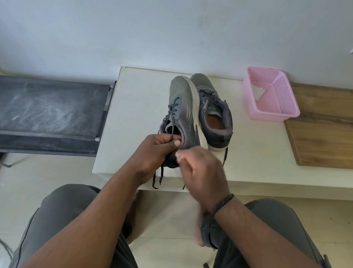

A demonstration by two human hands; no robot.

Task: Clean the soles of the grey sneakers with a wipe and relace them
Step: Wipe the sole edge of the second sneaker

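Two grey sneakers lie on a white table [254, 152]. The left sneaker [183, 104] is tipped on its side, white sole edge facing right. My left hand [155, 151] grips its heel collar and pinches a dark lace [173, 125] there. My right hand [202, 176], slightly blurred, sits at the heel just right of the left hand with curled fingers; what it holds is hidden. The right sneaker [215, 113] stands upright behind, laced, opening toward me. Lace ends [157, 179] hang over the table's front edge.
A pink perforated basket [278, 112] with a white wipe [258, 91] inside stands at the back right. A wooden board [330, 129] lies right of it. A dark dusty bench [42, 106] adjoins the table on the left. My knees are below the table edge.
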